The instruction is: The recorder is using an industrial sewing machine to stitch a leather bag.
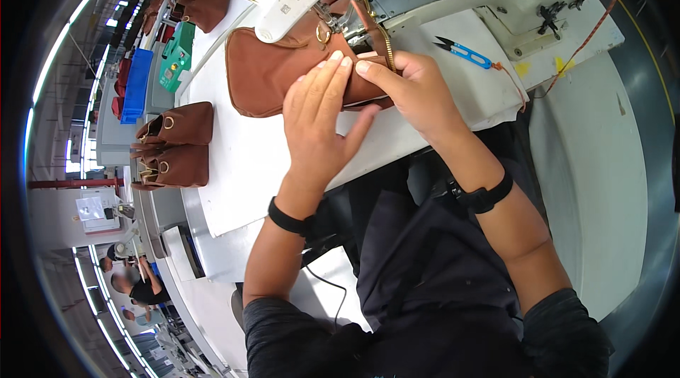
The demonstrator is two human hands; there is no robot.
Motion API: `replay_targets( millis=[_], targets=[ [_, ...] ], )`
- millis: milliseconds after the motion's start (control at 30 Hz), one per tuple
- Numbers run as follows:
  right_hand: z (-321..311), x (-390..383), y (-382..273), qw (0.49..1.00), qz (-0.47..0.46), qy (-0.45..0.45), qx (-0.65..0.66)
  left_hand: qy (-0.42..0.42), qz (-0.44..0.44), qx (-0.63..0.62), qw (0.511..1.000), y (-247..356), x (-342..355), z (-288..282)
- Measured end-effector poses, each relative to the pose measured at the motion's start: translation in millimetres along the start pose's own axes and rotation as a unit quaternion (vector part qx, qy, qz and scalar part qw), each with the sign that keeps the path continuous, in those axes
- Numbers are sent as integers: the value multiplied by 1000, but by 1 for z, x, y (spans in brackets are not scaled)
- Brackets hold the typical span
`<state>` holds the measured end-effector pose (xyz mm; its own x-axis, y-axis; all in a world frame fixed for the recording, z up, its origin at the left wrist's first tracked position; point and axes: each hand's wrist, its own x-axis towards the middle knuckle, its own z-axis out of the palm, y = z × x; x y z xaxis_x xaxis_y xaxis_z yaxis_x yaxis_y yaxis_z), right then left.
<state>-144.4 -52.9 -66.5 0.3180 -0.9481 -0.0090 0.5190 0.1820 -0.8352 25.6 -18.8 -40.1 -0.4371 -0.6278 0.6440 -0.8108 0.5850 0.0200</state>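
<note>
A brown leather bag piece (265, 70) with a brass zipper (389, 49) lies under the head of a sewing machine (294, 3). My left hand (319, 119) presses flat on the leather, fingers stretched and thumb out to the right. Just right of it, my right hand (418, 98) grips the folded zippered edge of the bag, thumb on top and fingers partly hidden. A gold ring shows on the leather near the machine's foot.
Blue thread snips (473, 56) lie on the white worktop (234, 180) at right. Stacked brown bags (177, 134) sit at left, others (198, 3) behind. A blue bin (138, 86) and green box (176, 56) stand left. Co-workers (145, 282) are at lower left.
</note>
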Motion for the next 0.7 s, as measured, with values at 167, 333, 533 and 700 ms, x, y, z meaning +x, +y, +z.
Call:
replay_targets(
  millis=[167,333,533,700],
  targets=[
    [3,-5,-3,997,-70,16,-18,15,-42,-13,999,6,-5,4],
    [8,-6,-12,997,-66,16,26,16,-26,-10,999,1,-1,0],
    [6,1,-16,998,-63,6,22,19,-37,-12,999,0,1,3],
    [4,5,-16,999,-27,23,-11,11,-35,5,999,-1,5,2]
  ],
)
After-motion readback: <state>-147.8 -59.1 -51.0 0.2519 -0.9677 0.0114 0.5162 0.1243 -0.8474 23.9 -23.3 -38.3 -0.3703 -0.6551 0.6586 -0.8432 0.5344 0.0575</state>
